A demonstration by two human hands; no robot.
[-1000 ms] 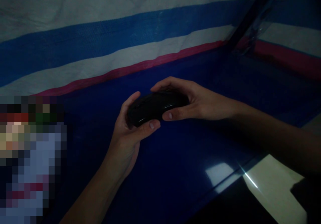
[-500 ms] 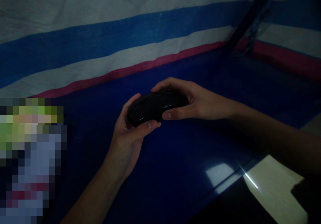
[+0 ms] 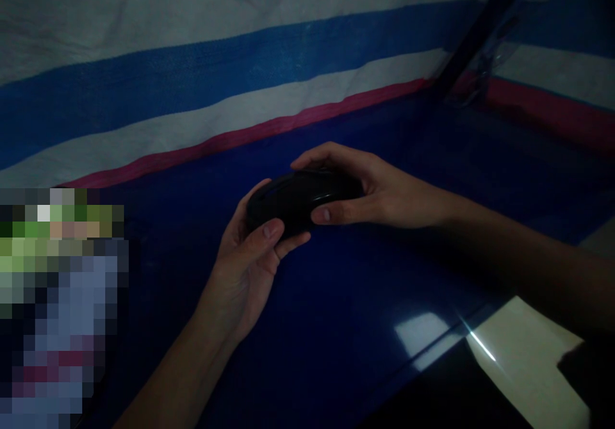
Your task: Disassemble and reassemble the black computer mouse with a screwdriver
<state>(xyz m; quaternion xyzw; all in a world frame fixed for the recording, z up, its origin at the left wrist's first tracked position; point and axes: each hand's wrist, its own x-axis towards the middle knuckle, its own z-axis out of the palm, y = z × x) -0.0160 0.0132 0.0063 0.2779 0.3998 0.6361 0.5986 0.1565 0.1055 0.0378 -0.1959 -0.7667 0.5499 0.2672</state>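
Observation:
A glossy black oblong thing (image 3: 298, 202), rounded like a computer mouse, is held up between both hands over the blue surface. My left hand (image 3: 252, 253) is closed round its left end, with the thumb on the near side and a fingertip showing beneath. At the other end, my right hand (image 3: 358, 186) grips it, fingers over the top and thumb along the near edge. The dim light and the fingers hide its details and underside.
The dark blue, shiny tabletop (image 3: 307, 326) reflects light near its front edge. Behind it hangs a striped sheet (image 3: 202, 64), with a dark slanting post (image 3: 480, 32) at the right. A blurred-out patch (image 3: 62, 314) covers the lower left.
My left thumb has shifted left and up onto the black thing's near side, uncovering a finger below it. The right hand and the thing have moved very slightly up.

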